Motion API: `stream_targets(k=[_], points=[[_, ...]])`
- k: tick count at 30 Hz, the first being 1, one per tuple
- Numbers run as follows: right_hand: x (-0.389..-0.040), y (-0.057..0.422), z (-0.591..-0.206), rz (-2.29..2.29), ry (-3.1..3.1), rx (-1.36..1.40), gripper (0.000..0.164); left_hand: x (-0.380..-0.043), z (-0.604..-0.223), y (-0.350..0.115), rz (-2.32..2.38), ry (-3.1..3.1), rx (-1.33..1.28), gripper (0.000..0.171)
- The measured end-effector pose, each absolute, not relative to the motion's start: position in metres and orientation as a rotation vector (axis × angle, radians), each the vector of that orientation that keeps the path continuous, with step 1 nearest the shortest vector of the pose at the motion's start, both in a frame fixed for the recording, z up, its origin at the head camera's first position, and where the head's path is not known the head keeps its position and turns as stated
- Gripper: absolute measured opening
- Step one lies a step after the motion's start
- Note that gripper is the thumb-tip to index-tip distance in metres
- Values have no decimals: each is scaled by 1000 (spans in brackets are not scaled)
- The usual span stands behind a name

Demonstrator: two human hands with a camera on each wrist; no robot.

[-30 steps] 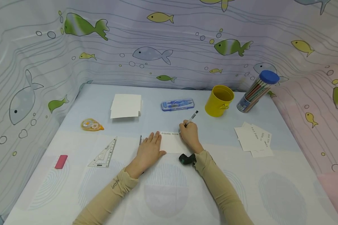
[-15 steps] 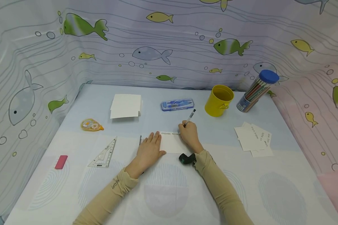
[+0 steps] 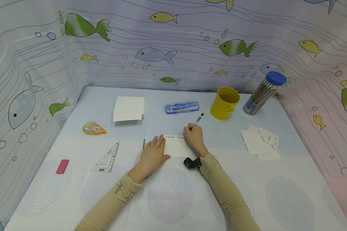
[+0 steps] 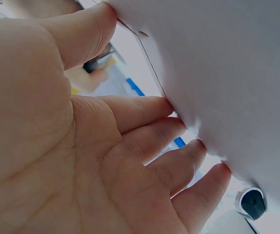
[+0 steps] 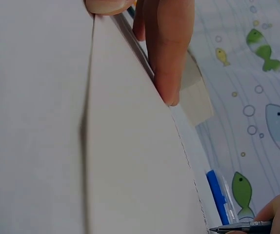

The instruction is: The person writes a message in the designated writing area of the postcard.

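Note:
A white card point(image 3: 177, 148) lies on the table with a row of small handwriting along its far edge. My left hand point(image 3: 152, 156) rests flat on the card's left side, fingers extended and thumb out along the near edge. In the left wrist view the fingertips point(image 4: 213, 178) press down on the surface. My right hand point(image 3: 195, 138) grips a slim pen point(image 3: 198, 120) with a dark top end. Its tip point(image 5: 215, 229) meets the end of the writing line in the right wrist view. A second, thin dark stick point(image 3: 144, 143) lies beside my left hand, mostly hidden.
Behind the card stand a blue pencil case point(image 3: 182, 107), a yellow cup point(image 3: 225, 103) and a tube of pencils point(image 3: 263, 94). Blank cards point(image 3: 129, 108), correction tape point(image 3: 94, 128), a set square point(image 3: 107, 159) and a pink eraser point(image 3: 62, 166) lie left. Written cards point(image 3: 259, 142) lie right.
The pen's top end swung slightly left, then back right, as my right hand made small movements at the end of the writing. My left hand has stayed in place.

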State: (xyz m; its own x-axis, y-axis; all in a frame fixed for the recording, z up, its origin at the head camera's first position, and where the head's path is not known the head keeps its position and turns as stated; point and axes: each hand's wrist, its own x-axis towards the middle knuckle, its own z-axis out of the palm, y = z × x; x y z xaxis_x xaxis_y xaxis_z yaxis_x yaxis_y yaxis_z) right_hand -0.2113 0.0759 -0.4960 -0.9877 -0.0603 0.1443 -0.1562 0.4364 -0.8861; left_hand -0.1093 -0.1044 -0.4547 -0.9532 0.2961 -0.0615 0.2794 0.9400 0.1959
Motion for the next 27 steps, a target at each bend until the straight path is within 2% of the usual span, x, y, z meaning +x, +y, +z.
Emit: stream_targets(k=[27], points=[[-209, 75, -494, 1557, -2631, 203, 39, -108, -456, -105, 279, 3005, 450, 73]])
